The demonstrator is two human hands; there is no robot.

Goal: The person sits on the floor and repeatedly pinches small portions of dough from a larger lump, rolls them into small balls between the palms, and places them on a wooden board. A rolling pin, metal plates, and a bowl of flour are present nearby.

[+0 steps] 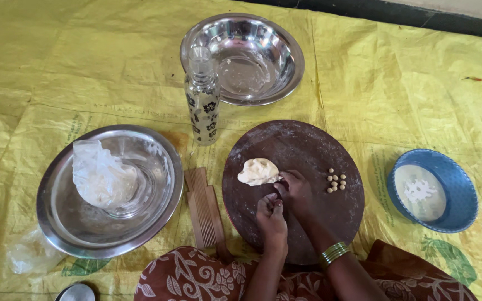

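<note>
On the round wooden board, the right hand pinches the edge of the dough lump at the board's middle while the left hand, nearer the person, is closed on a pinched-off bit, and a hard tug could drag the lump toward the small dough balls on the board's right.

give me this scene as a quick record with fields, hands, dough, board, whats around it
surface: yellow sheet
board: round brown board
dough: pale lump on the board
right hand: fingers touching the lump's edge
left hand: fingers pinched together, contents unclear
small balls: clustered on the board
left of board: ridged wooden tool, steel plate with plastic bag
behind: bottle, steel bowl
right: blue bowl
</note>
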